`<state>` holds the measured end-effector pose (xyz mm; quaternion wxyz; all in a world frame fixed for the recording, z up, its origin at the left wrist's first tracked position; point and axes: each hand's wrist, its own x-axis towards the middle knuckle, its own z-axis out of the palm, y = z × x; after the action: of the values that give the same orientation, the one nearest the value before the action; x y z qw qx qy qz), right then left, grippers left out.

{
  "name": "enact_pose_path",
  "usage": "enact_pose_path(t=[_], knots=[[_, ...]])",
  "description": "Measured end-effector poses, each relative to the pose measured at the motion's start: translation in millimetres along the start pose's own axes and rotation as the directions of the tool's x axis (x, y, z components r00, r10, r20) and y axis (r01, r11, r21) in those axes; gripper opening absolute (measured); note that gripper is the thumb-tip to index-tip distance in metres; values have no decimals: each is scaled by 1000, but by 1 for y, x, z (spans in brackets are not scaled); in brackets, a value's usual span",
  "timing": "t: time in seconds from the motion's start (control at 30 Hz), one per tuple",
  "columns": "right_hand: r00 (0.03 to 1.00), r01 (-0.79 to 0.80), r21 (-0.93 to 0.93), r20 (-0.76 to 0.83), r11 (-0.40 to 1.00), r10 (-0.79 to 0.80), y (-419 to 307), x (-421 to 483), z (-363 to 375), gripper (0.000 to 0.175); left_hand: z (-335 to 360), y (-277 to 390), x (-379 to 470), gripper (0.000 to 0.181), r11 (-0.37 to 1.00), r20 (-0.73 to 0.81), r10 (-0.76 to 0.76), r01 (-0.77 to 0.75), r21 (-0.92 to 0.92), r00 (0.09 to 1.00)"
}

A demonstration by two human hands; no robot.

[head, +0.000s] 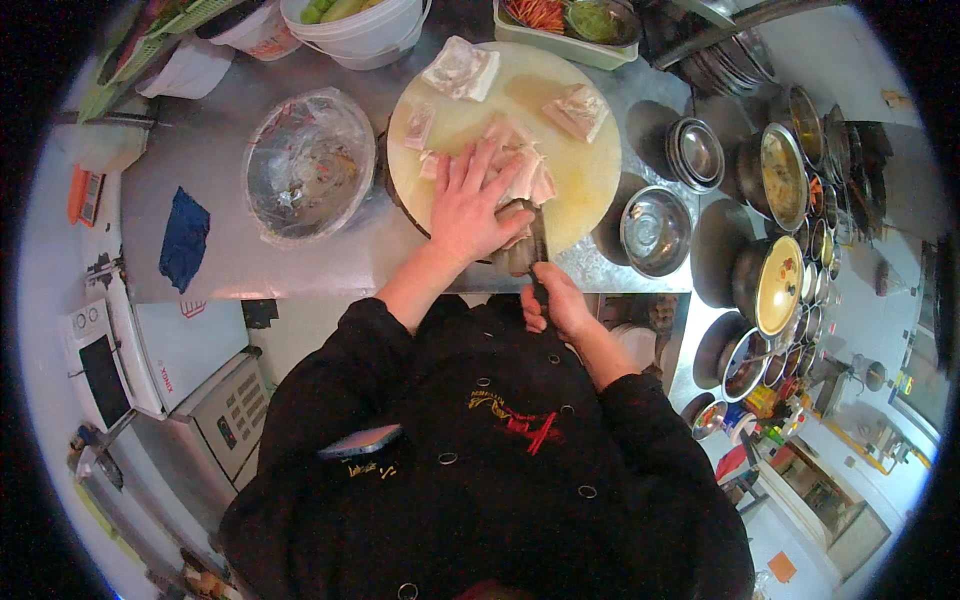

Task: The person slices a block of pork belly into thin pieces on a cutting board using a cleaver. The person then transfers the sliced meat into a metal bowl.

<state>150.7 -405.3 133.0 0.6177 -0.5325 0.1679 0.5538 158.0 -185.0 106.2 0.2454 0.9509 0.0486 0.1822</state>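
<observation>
My left hand [476,206] lies flat with spread fingers on pale, fatty raw meat [529,169] on a round, yellowish cutting board [581,187]. Closed around the dark handle of a cleaver [538,232], my right hand [556,300] is at the board's near edge. The blade stands beside my left thumb, against the meat; its lower edge is hidden. Two larger chunks, one at the top left [461,69] and one at the right [577,112], and a small piece [419,125] rest apart on the board.
Left of the board is a metal bowl lined with clear plastic [309,169], then a dark blue cloth [184,240]. An empty-looking steel bowl [656,231] and stacked small bowls [696,154] stand to the right. Behind are a white bucket [360,34] and a tray of shredded vegetables [566,46].
</observation>
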Motion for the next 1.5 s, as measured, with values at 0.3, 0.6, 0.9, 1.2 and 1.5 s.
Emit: enact_pose_path(t=[0.3,0.6,0.9,1.2,1.5], knots=[[987,57,65,146,996,-66,-6,4,41,17,-6,6,4,69,991,-98,-4,-9,-133,995],[957,279,367,-28,887,-289,10,-70,-56,19,41,145,54,68,915,45,341,-321,-244,939],[1000,18,694,-27,720,0,105,-142,-173,58,236,224,83,47,893,457,439,-319,-319,773],[987,147,452,-12,880,-159,72,-121,-201,35,73,101,103,33,942,277,156,-58,-332,948],[983,81,352,125,933,-132,-2,-26,-139,33,28,-10,52,65,991,79,-108,101,87,991]])
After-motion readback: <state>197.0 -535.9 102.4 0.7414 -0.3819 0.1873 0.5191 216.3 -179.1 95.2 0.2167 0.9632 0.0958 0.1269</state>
